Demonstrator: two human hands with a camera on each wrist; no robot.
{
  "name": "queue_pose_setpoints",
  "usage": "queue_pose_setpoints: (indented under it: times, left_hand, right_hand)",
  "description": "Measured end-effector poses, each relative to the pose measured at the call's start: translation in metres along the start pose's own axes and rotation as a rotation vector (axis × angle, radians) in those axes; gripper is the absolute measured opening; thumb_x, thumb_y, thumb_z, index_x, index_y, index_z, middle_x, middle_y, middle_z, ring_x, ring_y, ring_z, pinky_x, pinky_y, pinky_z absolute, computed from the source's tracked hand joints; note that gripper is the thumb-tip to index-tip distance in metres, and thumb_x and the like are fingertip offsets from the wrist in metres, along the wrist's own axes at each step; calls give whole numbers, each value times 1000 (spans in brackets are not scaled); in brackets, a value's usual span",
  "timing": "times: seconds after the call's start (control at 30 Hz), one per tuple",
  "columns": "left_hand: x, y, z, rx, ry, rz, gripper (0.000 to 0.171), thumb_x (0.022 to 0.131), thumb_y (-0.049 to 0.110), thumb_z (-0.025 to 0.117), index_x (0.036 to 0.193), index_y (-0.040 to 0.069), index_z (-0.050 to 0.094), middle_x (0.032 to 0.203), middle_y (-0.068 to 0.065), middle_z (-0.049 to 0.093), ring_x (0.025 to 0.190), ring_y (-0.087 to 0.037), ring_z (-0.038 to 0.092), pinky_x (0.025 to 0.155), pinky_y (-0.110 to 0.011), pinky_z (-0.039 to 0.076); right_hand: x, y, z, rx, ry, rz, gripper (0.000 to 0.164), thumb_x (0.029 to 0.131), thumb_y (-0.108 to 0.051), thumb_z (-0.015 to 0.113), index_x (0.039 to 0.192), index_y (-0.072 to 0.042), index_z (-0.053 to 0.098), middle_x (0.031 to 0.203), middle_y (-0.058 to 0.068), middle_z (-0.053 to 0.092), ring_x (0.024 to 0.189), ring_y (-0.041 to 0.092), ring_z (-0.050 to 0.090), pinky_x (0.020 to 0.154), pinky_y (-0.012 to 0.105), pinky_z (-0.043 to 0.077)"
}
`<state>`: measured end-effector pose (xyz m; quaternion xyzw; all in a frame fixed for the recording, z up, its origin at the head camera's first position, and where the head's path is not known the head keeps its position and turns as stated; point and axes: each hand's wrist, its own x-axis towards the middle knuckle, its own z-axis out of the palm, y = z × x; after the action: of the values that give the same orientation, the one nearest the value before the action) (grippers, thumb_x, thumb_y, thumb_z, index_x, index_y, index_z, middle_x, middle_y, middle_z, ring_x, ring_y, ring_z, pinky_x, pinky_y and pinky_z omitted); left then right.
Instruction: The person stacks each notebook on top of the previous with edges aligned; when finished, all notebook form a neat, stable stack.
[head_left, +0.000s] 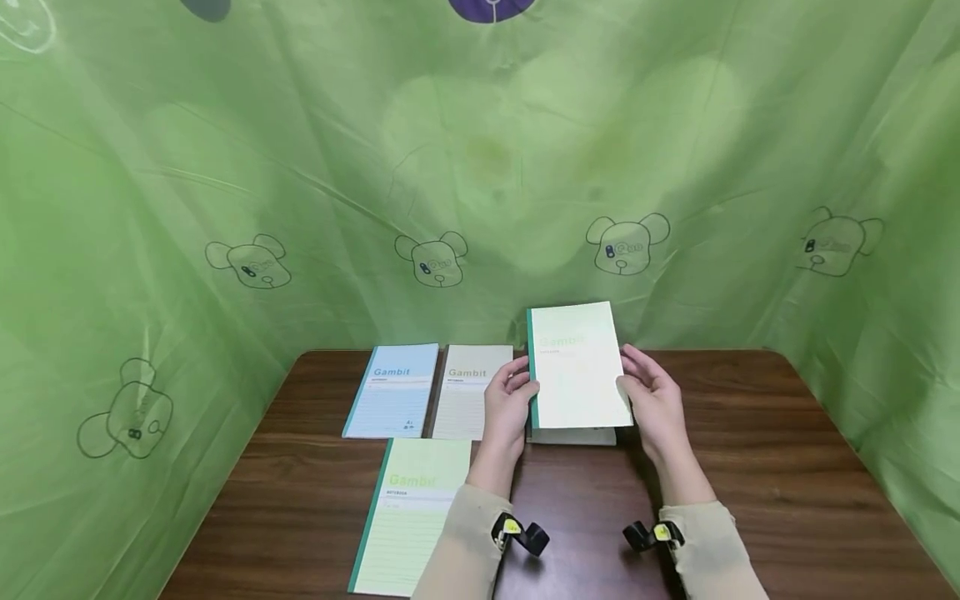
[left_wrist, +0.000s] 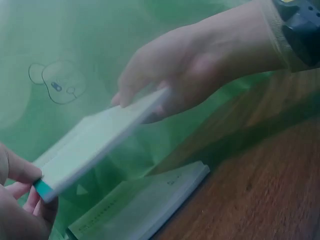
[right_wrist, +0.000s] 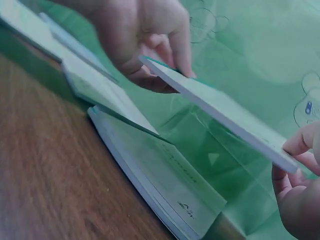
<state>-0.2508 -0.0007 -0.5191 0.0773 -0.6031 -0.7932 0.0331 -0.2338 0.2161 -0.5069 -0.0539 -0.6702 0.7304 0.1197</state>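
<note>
Pale notebook (head_left: 581,375) with a green spine, just right of centre in the head view: gripped at one edge by the left hand (head_left: 510,404), at the opposite edge by the right hand (head_left: 656,404), tilted, raised clear of a lower notebook (head_left: 573,436) on the brown table (head_left: 787,475). Left of centre, a grey notebook (head_left: 465,404) beside a blue notebook (head_left: 393,396); toward the bottom, a light green notebook (head_left: 408,521). Across the top, printed green fabric (head_left: 487,150).

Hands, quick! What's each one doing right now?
Left hand: holding one side of the raised notebook.
Right hand: holding the raised notebook's opposite side.
</note>
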Motion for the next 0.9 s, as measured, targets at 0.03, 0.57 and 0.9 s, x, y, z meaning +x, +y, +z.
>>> queue_pose_setpoints:
  times: [0.03, 0.57, 0.9]
  left_hand:
    - [1, -1, 0, -2, 0, -4, 50, 92, -8, 69, 138, 11, 72, 120, -11, 70, 115, -24, 63, 97, -36, 53]
    - [8, -10, -15, 225, -44, 12, 60, 85, -11, 67, 143, 3, 69, 131, -14, 67, 100, -22, 64, 86, -33, 53]
    - [10, -13, -18, 320, -78, 31, 59, 88, -11, 68, 145, 2, 68, 131, -13, 66, 83, -17, 65, 72, -28, 54]
  right_hand:
    - [2, 1, 0, 11, 0, 11, 54, 104, 8, 58, 158, -1, 56, 146, 22, 63, 119, 10, 63, 90, 15, 53]
    - [11, 32, -3, -47, -60, 95, 47, 109, -7, 64, 154, 5, 56, 155, 26, 57, 130, 14, 59, 102, 14, 48]
    - [5, 33, -14, -116, -158, 67, 52, 108, -4, 65, 159, 1, 53, 159, 24, 55, 110, 5, 63, 94, 15, 50]
